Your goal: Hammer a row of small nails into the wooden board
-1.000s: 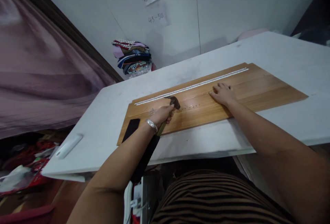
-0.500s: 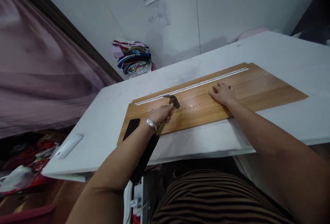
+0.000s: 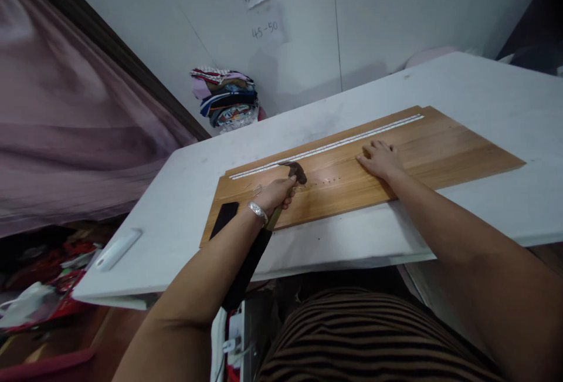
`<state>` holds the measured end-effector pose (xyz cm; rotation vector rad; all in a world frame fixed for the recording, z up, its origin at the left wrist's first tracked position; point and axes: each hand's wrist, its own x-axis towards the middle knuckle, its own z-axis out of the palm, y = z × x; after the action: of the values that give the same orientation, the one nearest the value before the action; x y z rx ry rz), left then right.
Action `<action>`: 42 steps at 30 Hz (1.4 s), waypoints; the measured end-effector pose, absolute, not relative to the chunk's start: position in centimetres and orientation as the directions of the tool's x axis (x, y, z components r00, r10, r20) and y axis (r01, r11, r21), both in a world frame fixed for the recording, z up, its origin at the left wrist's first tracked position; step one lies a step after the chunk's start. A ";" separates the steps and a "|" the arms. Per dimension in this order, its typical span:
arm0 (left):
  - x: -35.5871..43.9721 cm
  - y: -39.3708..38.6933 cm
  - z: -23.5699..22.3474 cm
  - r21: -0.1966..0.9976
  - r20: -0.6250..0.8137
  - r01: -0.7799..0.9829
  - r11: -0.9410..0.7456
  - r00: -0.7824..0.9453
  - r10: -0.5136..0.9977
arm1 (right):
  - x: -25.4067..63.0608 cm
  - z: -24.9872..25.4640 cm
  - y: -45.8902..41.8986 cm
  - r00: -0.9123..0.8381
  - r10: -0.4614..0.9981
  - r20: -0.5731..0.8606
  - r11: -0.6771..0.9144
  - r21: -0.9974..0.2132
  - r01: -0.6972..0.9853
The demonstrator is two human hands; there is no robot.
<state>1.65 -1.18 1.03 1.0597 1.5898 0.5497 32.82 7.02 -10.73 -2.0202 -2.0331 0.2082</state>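
Observation:
My left hand (image 3: 276,193), with a silver bracelet at the wrist, is closed round a claw hammer (image 3: 297,171) close below its dark head. The long black grip of the hammer (image 3: 248,267) runs back under my forearm past the table edge. Beneath the head lies a wooden board (image 3: 457,147). A row of small nail heads (image 3: 329,181) runs to the right of the hammer, and several loose nails (image 3: 257,189) lie left of it. My right hand (image 3: 380,159) rests on the board, fingers spread and holding nothing.
A white measuring strip (image 3: 325,148) lies along the board's far side. At its left end is a black flat object (image 3: 224,219). The white table (image 3: 171,194) bears a pale oblong object (image 3: 118,249) at left. Folded cloths (image 3: 226,97) are stacked by the wall.

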 end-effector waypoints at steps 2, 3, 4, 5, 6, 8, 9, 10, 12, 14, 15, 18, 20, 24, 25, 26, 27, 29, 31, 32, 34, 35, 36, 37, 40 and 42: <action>1.7 -1.2 1.2 0.800 -0.520 0.346 0.491 -0.010 0.854 | 32.8 -10.7 7.0 0.003 0.996 0.084 0.021 -0.288 0.957; 1.6 -1.2 1.3 0.801 -0.517 0.348 0.488 -0.012 0.856 | 32.8 -10.7 7.0 0.003 0.997 0.081 0.021 -0.288 0.957; 1.6 -1.1 1.3 0.801 -0.515 0.350 0.487 -0.014 0.857 | 32.8 -10.7 7.1 0.004 0.997 0.079 0.019 -0.288 0.957; 1.6 -1.1 1.2 0.801 -0.514 0.351 0.485 -0.012 0.857 | 32.8 -10.7 7.1 0.006 0.997 0.078 0.017 -0.288 0.958; 1.6 -1.1 1.1 0.802 -0.513 0.351 0.484 -0.010 0.858 | 32.8 -10.8 7.1 0.007 0.997 0.079 0.016 -0.288 0.957; 1.5 -1.1 1.0 0.802 -0.514 0.350 0.485 -0.008 0.857 | 32.9 -10.9 7.2 0.008 0.996 0.086 0.017 -0.292 0.956; 1.5 -1.2 0.9 0.801 -0.515 0.349 0.486 -0.010 0.857 | 32.9 -10.9 7.2 0.008 0.996 0.091 0.019 -0.294 0.956; 1.5 -1.2 0.8 0.800 -0.518 0.348 0.489 -0.012 0.856 | 32.9 -11.0 7.2 0.009 0.995 0.096 0.020 -0.296 0.955; 1.6 -1.3 0.7 0.798 -0.522 0.347 0.493 -0.013 0.853 | 32.9 -11.1 7.2 0.011 0.995 0.103 0.021 -0.297 0.955; 1.5 -1.4 0.7 0.797 -0.522 0.349 0.493 -0.011 0.853 | 32.9 -11.1 7.2 0.011 0.995 0.103 0.020 -0.295 0.955; 1.5 -1.4 0.6 0.797 -0.521 0.351 0.491 -0.011 0.853 | 32.9 -11.0 7.2 0.011 0.995 0.101 0.020 -0.294 0.956; 1.4 -1.3 0.6 0.798 -0.516 0.358 0.485 -0.010 0.857 | 32.9 -11.0 7.2 0.009 0.995 0.094 0.019 -0.294 0.956; 1.4 -1.2 0.7 0.803 -0.512 0.352 0.480 -0.003 0.859 | 32.9 -10.9 7.2 0.008 0.995 0.095 0.020 -0.295 0.955; 1.4 -1.1 1.0 0.802 -0.517 0.343 0.489 -0.010 0.856 | 32.8 -10.8 7.0 0.011 0.996 0.091 0.017 -0.292 0.956; 1.4 -1.1 1.1 0.799 -0.520 0.343 0.493 -0.016 0.854 | 32.8 -10.8 7.0 0.012 0.996 0.088 0.015 -0.291 0.957; 1.4 -1.1 1.1 0.798 -0.520 0.344 0.495 -0.019 0.854 | 32.8 -10.7 6.9 0.012 0.996 0.086 0.014 -0.291 0.957; 1.4 -1.1 1.1 0.799 -0.520 0.344 0.494 -0.020 0.854 | 32.7 -10.6 6.9 0.012 0.996 0.084 0.013 -0.291 0.957; 1.4 -1.1 1.0 0.803 -0.516 0.342 0.489 -0.012 0.856 | 32.7 -10.6 6.9 0.013 0.997 0.081 0.011 -0.294 0.956; 1.4 -1.2 0.8 0.805 -0.516 0.343 0.485 -0.001 0.857 | 32.7 -10.5 6.9 0.014 0.997 0.081 0.010 -0.296 0.955; 1.3 -1.2 0.7 0.804 -0.517 0.345 0.484 0.003 0.856 | 32.7 -10.5 7.0 0.014 0.997 0.082 0.011 -0.296 0.955; 1.3 -1.3 0.5 0.803 -0.518 0.347 0.483 0.008 0.855 | 32.8 -10.6 7.1 0.012 0.996 0.087 0.014 -0.297 0.955; 1.3 -1.3 0.4 0.803 -0.519 0.348 0.484 0.007 0.855 | 32.8 -10.7 7.1 0.013 0.996 0.090 0.015 -0.299 0.954; 1.3 -1.3 0.4 0.801 -0.520 0.350 0.485 0.006 0.854 | 32.8 -10.7 7.1 0.013 0.996 0.093 0.016 -0.300 0.954; 1.3 -1.3 0.4 0.799 -0.521 0.351 0.488 0.001 0.853 | 32.8 -10.8 7.1 0.014 0.995 0.095 0.015 -0.301 0.954; 1.4 -1.2 0.7 0.795 -0.526 0.351 0.494 -0.007 0.851 | 32.8 -10.9 7.2 0.016 0.995 0.094 0.013 -0.300 0.954; 1.4 -1.1 0.9 0.798 -0.528 0.340 0.498 -0.004 0.849 | 32.8 -10.9 7.2 0.016 0.996 0.089 0.012 -0.299 0.954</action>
<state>1.39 -1.12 0.94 1.0518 1.5856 0.5501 32.82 7.18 -10.92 -2.0201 -2.0163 0.2173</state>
